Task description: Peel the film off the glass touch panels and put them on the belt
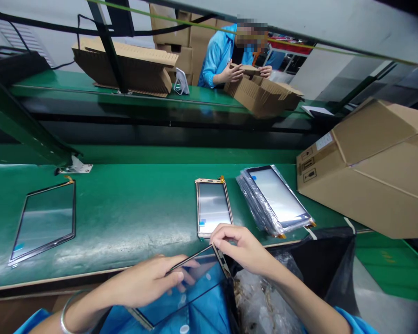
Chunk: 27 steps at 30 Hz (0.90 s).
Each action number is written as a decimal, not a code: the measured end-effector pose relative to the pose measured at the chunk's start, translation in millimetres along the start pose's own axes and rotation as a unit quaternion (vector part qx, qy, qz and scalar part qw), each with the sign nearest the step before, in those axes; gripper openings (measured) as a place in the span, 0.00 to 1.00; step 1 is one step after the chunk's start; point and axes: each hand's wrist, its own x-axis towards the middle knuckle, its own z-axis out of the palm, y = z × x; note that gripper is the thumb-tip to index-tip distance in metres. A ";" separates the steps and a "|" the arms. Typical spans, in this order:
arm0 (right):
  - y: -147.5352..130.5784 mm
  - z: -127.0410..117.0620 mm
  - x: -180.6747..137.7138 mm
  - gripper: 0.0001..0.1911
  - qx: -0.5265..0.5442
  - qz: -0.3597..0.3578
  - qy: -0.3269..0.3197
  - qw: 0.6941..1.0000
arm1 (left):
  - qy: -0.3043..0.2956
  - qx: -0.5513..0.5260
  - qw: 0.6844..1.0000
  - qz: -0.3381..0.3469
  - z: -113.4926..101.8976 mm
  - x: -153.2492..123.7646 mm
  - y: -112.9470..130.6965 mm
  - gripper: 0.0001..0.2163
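A thin glass touch panel (195,297) with a dark frame is held over my lap, below the bench edge. My left hand (149,280) grips its left long edge, fingers partly under the glass. My right hand (242,248) pinches the panel's top right corner. Just beyond my right hand, a gold-edged panel (212,206) lies flat on the green belt (125,208). To its right sits a stack of panels in clear sleeves (275,199). Another bare panel (45,220) lies at the left of the belt.
A large cardboard box (372,171) stands tilted at the right. A black bag with clear plastic scraps (299,273) hangs by my right arm. Across the line, a person in a blue coat (226,55) handles cardboard cartons (264,95); more flattened cardboard (125,65) lies at the far left.
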 end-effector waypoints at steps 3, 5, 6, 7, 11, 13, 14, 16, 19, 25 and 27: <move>-1.8 -3.3 -0.9 0.11 0.009 -0.012 -0.045 0.999 | -0.010 -0.021 1.000 -0.010 -0.4 -0.9 1.0 0.19; -1.7 -4.5 -2.3 0.10 -0.018 -0.026 -0.029 0.999 | -0.012 -0.030 0.999 -0.021 -1.3 -0.8 2.1 0.19; -1.3 -4.8 -3.2 0.09 -0.053 -0.040 -0.014 0.998 | -0.010 -0.030 0.999 -0.024 -1.8 -0.5 2.5 0.19; -1.0 -4.9 -4.1 0.09 -0.100 -0.058 -0.002 0.993 | -0.007 -0.027 0.999 -0.025 -2.2 -0.1 2.8 0.19; -2.6 -5.8 -7.3 0.09 -0.270 -0.114 -0.021 0.956 | 0.001 -0.005 1.000 -0.014 -3.0 1.6 3.4 0.18; -5.6 -7.2 -7.5 0.09 -0.303 -0.117 -0.039 0.945 | -0.001 0.007 1.000 -0.012 -3.3 1.3 3.8 0.18; -7.4 -8.0 -7.1 0.08 -0.312 -0.117 -0.045 0.942 | -0.002 0.012 1.000 -0.012 -3.4 0.8 4.0 0.18; -10.4 -9.2 -5.4 0.08 -0.327 -0.126 -0.052 0.935 | -0.002 0.020 1.000 -0.012 -3.4 -0.6 3.9 0.18; -9.5 -8.2 -2.1 0.11 -0.370 -0.174 -0.039 0.912 | -0.003 0.009 1.000 -0.016 -2.5 -1.7 2.1 0.18; 6.3 3.3 -14.7 0.08 -0.442 -0.346 0.127 0.818 | 0.003 -0.174 0.984 -0.044 -9.5 10.2 -11.7 0.21; 6.1 2.8 -29.5 0.07 -0.348 -0.295 0.142 0.879 | 0.020 -0.245 0.968 -0.047 -19.1 16.1 -19.8 0.23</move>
